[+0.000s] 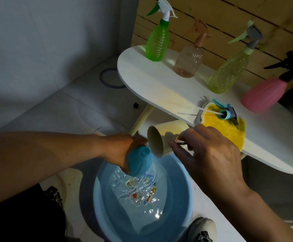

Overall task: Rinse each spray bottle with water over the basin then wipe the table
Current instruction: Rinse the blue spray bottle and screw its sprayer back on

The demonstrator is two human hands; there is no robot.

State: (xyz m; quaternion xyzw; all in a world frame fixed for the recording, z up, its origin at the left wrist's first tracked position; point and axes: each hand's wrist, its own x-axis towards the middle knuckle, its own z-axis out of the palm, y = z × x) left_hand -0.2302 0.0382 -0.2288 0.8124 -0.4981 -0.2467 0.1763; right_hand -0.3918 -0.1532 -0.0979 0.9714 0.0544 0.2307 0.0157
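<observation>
Blue bottle (139,161) hung just above the basin (180,198), gripped by the left hand (119,147); the right hand (210,151) pinched a tilted cup (161,138) beside it. Better to pour slowly, keeping the stream over the bottle's mouth.

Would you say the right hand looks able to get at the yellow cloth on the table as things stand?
Probably not right away. The yellow cloth lies just beyond the right hand with nothing between them, but that hand's grip is on the cream cup, and a detached spray head rests on the cloth.
</observation>
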